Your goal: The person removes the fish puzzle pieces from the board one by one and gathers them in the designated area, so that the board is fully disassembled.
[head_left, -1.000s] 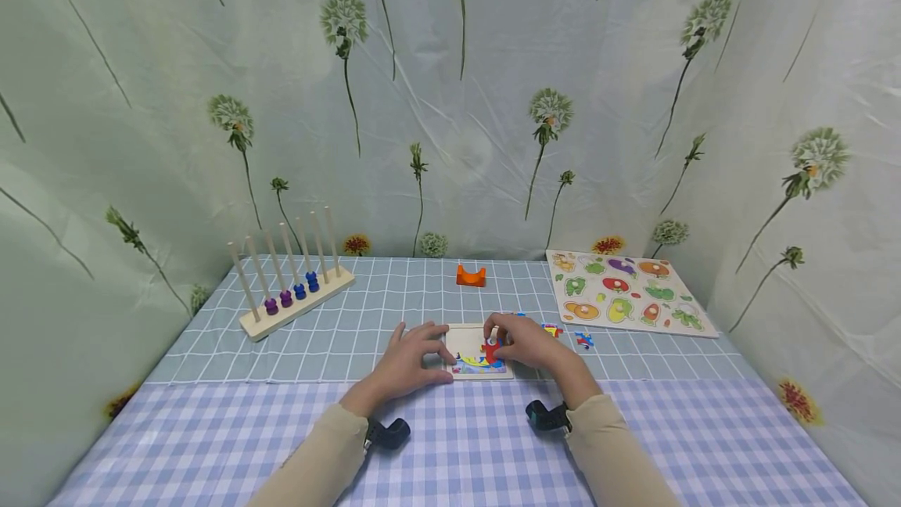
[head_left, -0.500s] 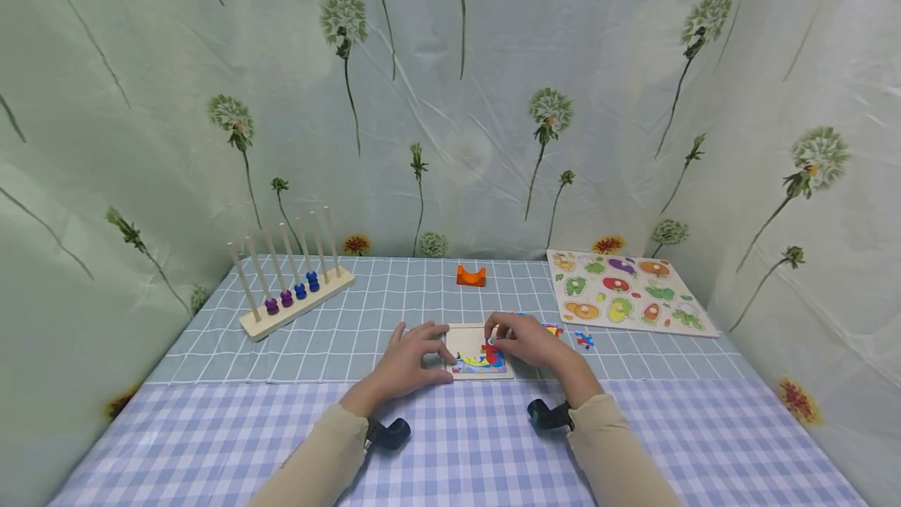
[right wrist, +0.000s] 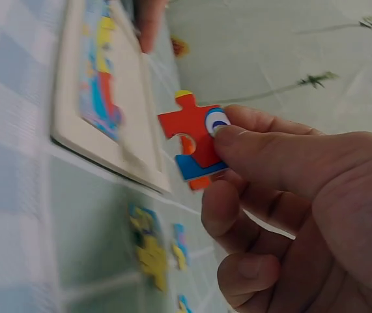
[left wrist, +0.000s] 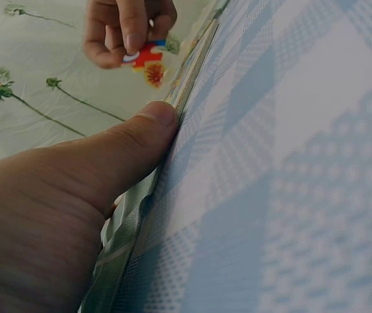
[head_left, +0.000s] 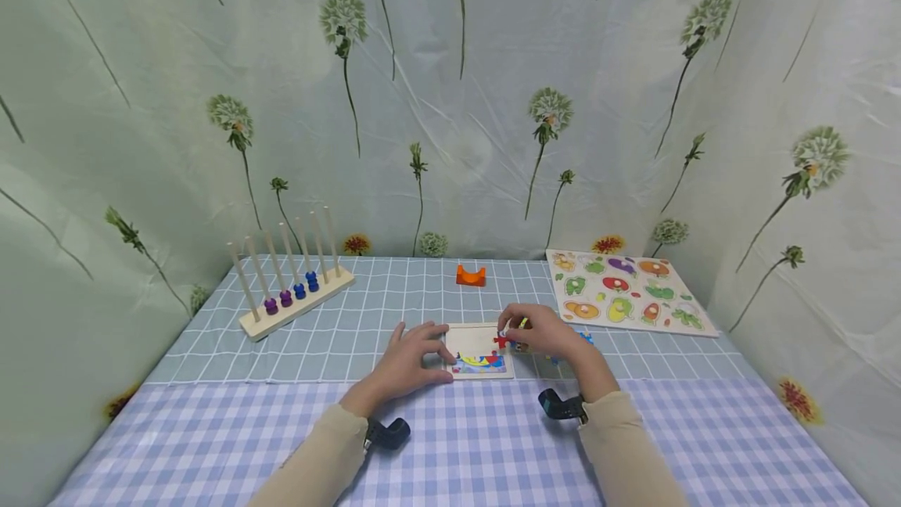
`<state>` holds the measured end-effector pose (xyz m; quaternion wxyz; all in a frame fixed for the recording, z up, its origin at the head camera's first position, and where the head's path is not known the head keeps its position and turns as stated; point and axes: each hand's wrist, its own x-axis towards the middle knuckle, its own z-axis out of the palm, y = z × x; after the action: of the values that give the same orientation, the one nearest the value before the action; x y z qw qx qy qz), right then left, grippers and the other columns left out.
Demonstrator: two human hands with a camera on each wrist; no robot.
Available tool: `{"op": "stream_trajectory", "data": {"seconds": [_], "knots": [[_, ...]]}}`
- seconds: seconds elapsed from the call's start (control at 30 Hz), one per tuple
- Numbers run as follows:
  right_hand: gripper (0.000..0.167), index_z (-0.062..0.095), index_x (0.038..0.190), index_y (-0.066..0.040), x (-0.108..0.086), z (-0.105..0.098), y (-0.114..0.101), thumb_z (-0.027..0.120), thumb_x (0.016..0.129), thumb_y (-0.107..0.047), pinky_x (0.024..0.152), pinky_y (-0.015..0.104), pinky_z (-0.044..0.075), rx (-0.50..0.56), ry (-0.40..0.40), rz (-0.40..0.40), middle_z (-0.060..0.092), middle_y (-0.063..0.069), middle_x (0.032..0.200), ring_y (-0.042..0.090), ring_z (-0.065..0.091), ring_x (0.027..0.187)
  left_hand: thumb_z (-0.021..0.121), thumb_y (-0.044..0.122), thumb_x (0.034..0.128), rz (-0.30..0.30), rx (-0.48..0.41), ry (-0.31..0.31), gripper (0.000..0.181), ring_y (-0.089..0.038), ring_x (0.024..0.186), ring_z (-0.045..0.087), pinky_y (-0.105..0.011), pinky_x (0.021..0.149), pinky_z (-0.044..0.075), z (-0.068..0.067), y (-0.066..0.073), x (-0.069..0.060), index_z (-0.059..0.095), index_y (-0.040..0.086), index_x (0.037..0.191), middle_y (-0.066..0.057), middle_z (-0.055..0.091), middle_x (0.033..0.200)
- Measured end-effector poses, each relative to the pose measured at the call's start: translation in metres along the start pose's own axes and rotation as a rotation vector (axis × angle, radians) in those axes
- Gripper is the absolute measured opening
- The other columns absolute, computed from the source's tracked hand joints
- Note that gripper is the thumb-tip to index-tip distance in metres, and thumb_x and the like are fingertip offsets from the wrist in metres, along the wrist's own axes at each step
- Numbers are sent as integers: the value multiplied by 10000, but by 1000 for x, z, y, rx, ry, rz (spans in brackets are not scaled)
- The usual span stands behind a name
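Observation:
My right hand (head_left: 538, 331) pinches a red jigsaw piece (right wrist: 195, 137) with a white-and-blue eye, between thumb and index finger. The piece is raised just off the right side of a wooden puzzle tray (head_left: 468, 337). Along the tray's near side runs a strip of fitted pieces (head_left: 480, 364) in blue, yellow and red; bare wood shows behind it. My left hand (head_left: 408, 361) holds the tray at its left side, fingers on the far part and thumb at the near corner. In the left wrist view its thumb (left wrist: 143, 130) presses the tray's edge; its fingers are hidden there.
Several loose jigsaw pieces (right wrist: 150, 254) lie right of the tray, partly under my right hand. Behind stands an orange arched block (head_left: 471, 276). A peg rack (head_left: 299, 305) with purple and blue beads is at left, a vegetable puzzle board (head_left: 629, 292) at right.
My right hand has lifted the red piece from over the strip of fitted pieces and moved it right and away, toward the tray's right edge. The left hand stays in place.

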<state>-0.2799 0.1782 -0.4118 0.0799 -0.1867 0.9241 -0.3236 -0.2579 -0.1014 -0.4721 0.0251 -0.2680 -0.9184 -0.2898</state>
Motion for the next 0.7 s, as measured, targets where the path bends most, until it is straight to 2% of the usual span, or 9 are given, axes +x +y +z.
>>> {"op": "stream_trajectory", "data": {"seconds": [0.2,0.4,0.57,0.7], "knots": [[76,682,1012,-164,-11,-24,11,642,963,-121,638,305,512,25,4,11,656,37,899,214,602,709,826,410,787,10,-7,6,178,-351,1468,384,-735,1181,66,-1,1,-1,748,320,919,-23,538,1494],[88,689,1026,-141,-24,-45,25,637,960,-116,663,306,502,43,-12,69,668,47,901,208,595,736,826,410,787,5,-4,7,177,-346,1469,383,-733,1182,67,-1,1,0,750,324,922,-18,536,1496],[87,692,1029,-115,-34,-56,40,643,957,-121,607,298,468,74,-36,127,647,49,876,217,568,729,823,415,789,3,-4,2,172,-346,1472,379,-734,1182,61,-1,0,0,748,326,916,-15,533,1499],[91,692,1026,-101,-42,-63,51,649,952,-130,533,263,405,105,-69,168,611,30,794,202,534,685,824,409,789,7,-6,1,172,-349,1472,378,-735,1181,58,-1,1,0,750,322,916,-19,532,1501]]}}
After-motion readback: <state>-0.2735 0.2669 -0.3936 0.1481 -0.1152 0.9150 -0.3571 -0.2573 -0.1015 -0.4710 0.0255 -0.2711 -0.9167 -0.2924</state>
